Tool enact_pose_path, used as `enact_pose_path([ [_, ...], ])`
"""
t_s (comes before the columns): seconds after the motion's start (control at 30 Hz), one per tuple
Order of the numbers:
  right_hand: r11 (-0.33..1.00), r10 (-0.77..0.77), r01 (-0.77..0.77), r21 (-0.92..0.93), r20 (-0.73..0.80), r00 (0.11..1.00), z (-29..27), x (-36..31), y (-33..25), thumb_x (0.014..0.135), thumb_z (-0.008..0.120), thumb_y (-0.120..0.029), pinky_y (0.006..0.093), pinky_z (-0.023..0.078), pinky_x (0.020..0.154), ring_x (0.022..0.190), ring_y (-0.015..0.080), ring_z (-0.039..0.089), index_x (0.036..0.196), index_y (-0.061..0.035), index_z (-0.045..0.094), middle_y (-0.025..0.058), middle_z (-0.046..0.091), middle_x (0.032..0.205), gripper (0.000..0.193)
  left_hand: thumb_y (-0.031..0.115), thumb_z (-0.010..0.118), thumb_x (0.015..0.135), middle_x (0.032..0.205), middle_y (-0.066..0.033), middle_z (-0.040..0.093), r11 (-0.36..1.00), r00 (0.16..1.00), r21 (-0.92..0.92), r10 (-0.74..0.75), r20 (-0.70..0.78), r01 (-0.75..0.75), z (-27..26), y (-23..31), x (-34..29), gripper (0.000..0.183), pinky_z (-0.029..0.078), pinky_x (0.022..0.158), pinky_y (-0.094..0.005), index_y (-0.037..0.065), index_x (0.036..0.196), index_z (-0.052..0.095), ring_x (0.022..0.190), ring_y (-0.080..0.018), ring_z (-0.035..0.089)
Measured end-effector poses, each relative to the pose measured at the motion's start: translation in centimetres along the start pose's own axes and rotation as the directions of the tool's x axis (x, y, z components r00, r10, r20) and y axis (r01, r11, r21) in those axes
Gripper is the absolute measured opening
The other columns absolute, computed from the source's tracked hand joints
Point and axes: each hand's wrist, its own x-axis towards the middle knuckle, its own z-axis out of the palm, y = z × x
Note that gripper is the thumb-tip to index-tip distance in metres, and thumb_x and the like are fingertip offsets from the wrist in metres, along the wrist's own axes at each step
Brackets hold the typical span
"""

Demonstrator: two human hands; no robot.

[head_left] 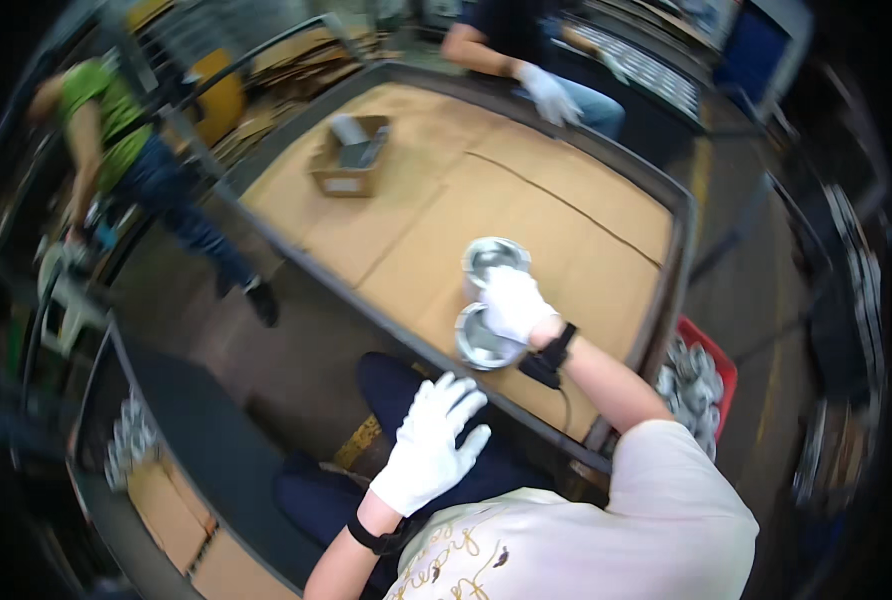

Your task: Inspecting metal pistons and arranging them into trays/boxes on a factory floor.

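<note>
Right hand had far metal cup just ahead, near metal cup just behind; grip too blurred to tell. Left hand spread, empty; steadying near metal cup seemed wise.

Right hand blurred, cups partly hidden

White-gloved hands, seemingly navy trousers
</note>
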Motion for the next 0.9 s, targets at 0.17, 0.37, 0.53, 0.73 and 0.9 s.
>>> enact_pose_path([
  [0.17,0.989,-0.083,0.112,0.098,-0.256,0.963,1.4,-0.4,-0.2,0.07,0.063,-0.014,0.0474,0.05,0.08,0.096,0.0384,0.057,0.078,-0.003,0.068,0.0213,0.06,0.099,0.015,0.019,0.064,0.083,0.112,-0.0181,0.058,0.943,0.99,0.301,0.129,0.056,-0.14,4.9,-1.1,5.2,0.035,0.036,0.101,-0.049,-0.003,0.109,0.057,0.109,-0.0366,0.053],
  [0.37,0.873,-0.061,0.263,0.41,-0.445,0.894,-0.2,-2.4,0.2,0.076,0.061,-0.02,0.0426,0.043,0.094,0.108,0.0318,0.052,0.094,-0.0106,0.071,0.0138,0.059,0.11,0.023,0.021,0.063,0.084,0.101,-0.0152,0.061,0.886,0.984,0.431,0.131,0.122,-0.171,7.7,-1.3,7.2,0.032,0.041,0.096,-0.0452,0.001,0.108,0.06,0.098,-0.0326,0.059],
  [0.53,0.902,0.032,0.202,0.382,-0.526,0.85,1.3,-1.3,1.4,0.075,0.064,-0.021,0.0399,0.047,0.083,0.09,0.0287,0.058,0.086,-0.0102,0.069,0.0099,0.063,0.089,0.017,0.02,0.065,0.081,0.086,-0.0126,0.061,0.859,0.98,0.484,0.088,0.181,-0.167,9.3,-4.0,7.6,0.023,0.041,0.096,-0.0469,0.004,0.097,0.063,0.085,-0.0318,0.06],
  [0.73,0.947,-0.017,0.178,0.268,-0.509,0.861,2.6,-0.6,1.9,0.076,0.065,-0.016,0.0394,0.049,0.08,0.088,0.0272,0.06,0.089,-0.0131,0.067,0.009,0.062,0.085,0.013,0.023,0.063,0.082,0.078,-0.0114,0.057,0.839,0.965,0.492,0.137,0.223,-0.233,9.6,-6.0,7.5,0.022,0.036,0.102,-0.0504,0.009,0.099,0.065,0.084,-0.0294,0.057],
  [0.9,0.981,-0.071,0.132,0.143,-0.367,0.927,1.4,-0.3,2.3,0.078,0.062,-0.017,0.0405,0.05,0.078,0.085,0.0285,0.062,0.092,-0.0151,0.068,0.0099,0.063,0.085,0.015,0.018,0.071,0.074,0.078,-0.0097,0.057,0.88,0.974,0.426,0.155,0.165,-0.212,10.1,-6.8,7.7,0.022,0.04,0.097,-0.0512,0.011,0.094,0.066,0.083,-0.0302,0.057],
])
